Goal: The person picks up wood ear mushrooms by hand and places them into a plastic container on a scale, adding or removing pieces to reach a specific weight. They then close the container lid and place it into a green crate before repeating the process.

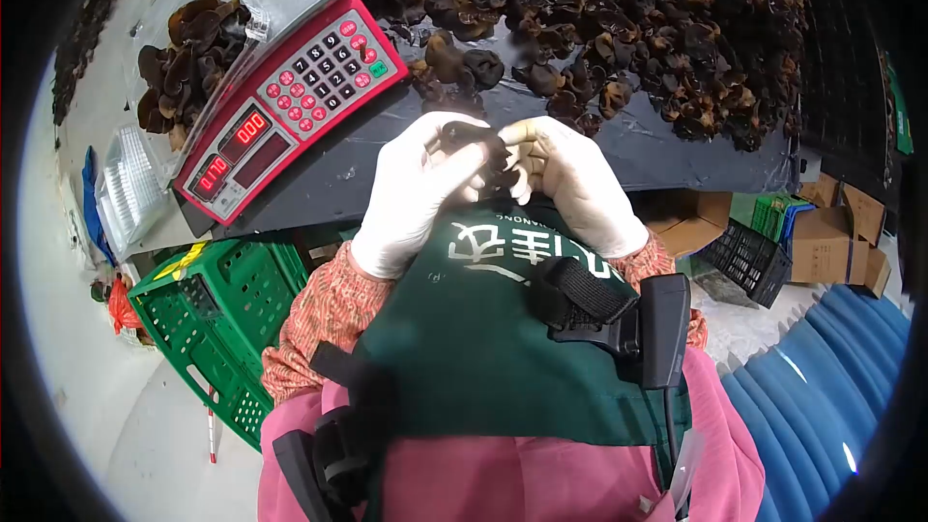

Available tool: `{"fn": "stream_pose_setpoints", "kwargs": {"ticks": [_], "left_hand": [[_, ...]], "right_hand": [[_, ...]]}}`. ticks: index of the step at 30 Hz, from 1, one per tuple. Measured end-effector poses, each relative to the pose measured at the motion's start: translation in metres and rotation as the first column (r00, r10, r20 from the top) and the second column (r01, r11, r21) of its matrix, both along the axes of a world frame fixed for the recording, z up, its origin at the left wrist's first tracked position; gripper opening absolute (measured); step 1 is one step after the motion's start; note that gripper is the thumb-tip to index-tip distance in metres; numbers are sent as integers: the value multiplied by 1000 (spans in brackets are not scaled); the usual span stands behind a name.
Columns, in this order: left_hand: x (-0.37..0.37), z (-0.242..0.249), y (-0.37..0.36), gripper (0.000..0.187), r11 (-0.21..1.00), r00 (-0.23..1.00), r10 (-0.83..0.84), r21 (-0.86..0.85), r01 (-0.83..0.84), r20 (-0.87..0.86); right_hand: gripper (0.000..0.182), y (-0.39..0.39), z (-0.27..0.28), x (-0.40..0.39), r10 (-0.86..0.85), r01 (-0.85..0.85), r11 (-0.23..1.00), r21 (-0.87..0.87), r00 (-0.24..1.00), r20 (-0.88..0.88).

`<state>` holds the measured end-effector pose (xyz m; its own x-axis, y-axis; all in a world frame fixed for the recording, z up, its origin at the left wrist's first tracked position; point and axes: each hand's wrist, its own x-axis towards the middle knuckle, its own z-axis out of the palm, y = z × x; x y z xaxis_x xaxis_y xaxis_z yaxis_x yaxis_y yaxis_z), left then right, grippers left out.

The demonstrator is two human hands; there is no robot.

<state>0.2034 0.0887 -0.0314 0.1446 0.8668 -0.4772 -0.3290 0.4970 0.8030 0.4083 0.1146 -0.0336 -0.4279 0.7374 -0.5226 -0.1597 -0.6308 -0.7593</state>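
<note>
A dark brown wood ear mushroom (492, 149) is between my two white-gloved hands, just in front of the green apron. My left hand (416, 184) is closed on it, thumb laid across its front. From the other side my right hand (570, 174) pinches its edge with bent fingers; part of the mushroom is hidden behind them. Beyond my hands, a few loose wood ears (452, 63) lie at the near side of a large pile (619, 29). On the left, a red digital scale (290, 106) shows 0.170, and a clear tray of wood ears (193, 63) rests on its platform.
Clear plastic trays (133, 184) stand stacked at the table's left end. A green crate (227, 319) is below on the left. Cardboard boxes (822, 246), a black crate (744, 261) and blue corrugated material (822, 396) are down on the right. Dark sheeting (338, 159) covers the table.
</note>
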Motion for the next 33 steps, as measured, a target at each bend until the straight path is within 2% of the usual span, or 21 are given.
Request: {"fn": "stream_pose_setpoints", "kwargs": {"ticks": [2, 5, 6, 7, 8, 9, 10, 11, 12, 14, 16, 17, 18, 20, 21, 23, 25, 26, 28, 30, 33], "left_hand": [[1, -3, -3, 26, 997, 995, -66, 25, 68, -77], [6, -7, -6, 38, 982, 979, -189, -1, 190, 73], [3, -1, -6, 42, 975, 978, -199, -87, 204, 67], [-2, -5, -7, 42, 985, 986, -165, -39, 166, 26], [-10, -10, -8, 43, 992, 992, -129, 10, 129, -12], [-18, -13, -8, 42, 991, 974, -89, 77, 107, -210], [-24, -18, -9, 35, 993, 913, -18, 99, 63, -408], [-30, -27, -10, 30, 986, 860, 4, 145, 81, -510], [-32, -34, -11, 25, 976, 797, 34, 192, 104, -603], [-20, -38, -8, 21, 941, 716, 58, 276, 193, -696], [-4, -32, 3, 22, 879, 477, 122, 318, 355, -870], [4, -40, 11, 23, 783, 440, 305, 485, 390, -845], [5, -51, 15, 21, 774, 387, 293, 454, 440, -874], [6, -59, 15, 20, 780, 430, 260, 451, 435, -865], [6, -53, 14, 17, 832, 506, 165, 395, 390, -847], [-3, -50, 12, 15, 935, 757, 45, 294, 198, -652], [-12, -27, 14, 18, 995, 905, -5, 89, 47, -426], [-21, -23, 14, 16, 999, 921, -12, 29, 26, -389], [-31, -24, 8, 17, 999, 950, 39, 44, -26, -311], [-31, -19, 3, 19, 997, 940, 67, 49, -54, -335], [-32, -19, -6, 21, 993, 963, 116, 59, -104, -244]], "right_hand": [[26, 0, 16, -4, 32, -42, 998, 49, 983, 180], [22, -14, 11, 11, 37, -152, 955, 254, 913, 407], [20, -18, 14, 23, 28, -193, 940, 282, 867, 498], [15, -21, 19, 41, -4, -247, 913, 326, 792, 610], [14, -24, 22, 63, -49, -227, 908, 354, 779, 625], [11, -28, 20, 93, -62, -196, 923, 330, 773, 631], [9, -27, 34, 111, -33, -277, 922, 270, 640, 768], [12, -34, 25, 141, -39, -389, 884, 259, 491, 870], [18, -37, 26, 158, -126, -670, 731, 129, 53, 991], [23, -41, 27, 164, -121, -643, 766, -6, -153, 981], [25, -38, 31, 145, -200, -594, 782, 192, 53, 978], [26, -36, 30, 130, -217, -559, 784, 269, 159, 963], [26, -33, 24, 120, -285, -616, 700, 360, 221, 933], [26, -21, 20, 93, -315, -650, 595, 472, 352, 881], [24, -12, 18, 78, -331, -658, 549, 515, 395, 857], [21, 6, 7, 49, -358, -659, 448, 604, 487, 797], [22, 28, -7, 21, -403, -671, 332, 663, 535, 743], [23, 38, -13, 6, -431, -689, 274, 671, 536, 726], [30, 57, -28, -17, -429, -720, 265, 642, 508, 747], [29, 70, -47, -27, -427, -754, 240, 612, 484, 764], [25, 77, -47, -27, -418, -761, 266, 591, 462, 782]]}}
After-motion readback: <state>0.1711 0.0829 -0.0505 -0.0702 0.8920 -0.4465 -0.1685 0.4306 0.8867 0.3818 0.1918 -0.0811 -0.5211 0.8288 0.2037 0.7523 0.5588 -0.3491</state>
